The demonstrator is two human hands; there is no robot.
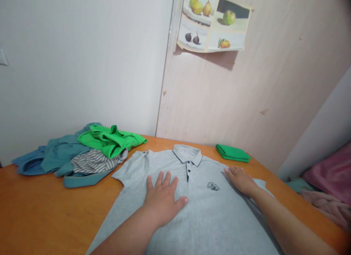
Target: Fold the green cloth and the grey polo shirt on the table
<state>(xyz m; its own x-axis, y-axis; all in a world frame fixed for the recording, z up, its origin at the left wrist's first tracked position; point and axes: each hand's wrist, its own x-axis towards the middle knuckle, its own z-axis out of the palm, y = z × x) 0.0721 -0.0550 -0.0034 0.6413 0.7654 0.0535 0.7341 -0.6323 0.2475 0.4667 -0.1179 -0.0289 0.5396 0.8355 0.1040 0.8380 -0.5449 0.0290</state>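
A grey polo shirt (208, 211) lies spread flat, front up, on the orange table (41, 218), its collar pointing away from me. My left hand (163, 198) rests palm down on the shirt's chest, fingers spread. My right hand (240, 179) lies flat on the shirt's shoulder near the right sleeve, fingers stretched out. Neither hand holds anything.
A heap of unfolded clothes sits at the table's back left: a green garment (111, 140), a striped one (93, 162) and teal ones (60, 152). A folded green cloth (233, 153) lies at the back right. A fruit picture (214, 21) hangs on the wooden wall. Pink bedding (329, 182) lies at right.
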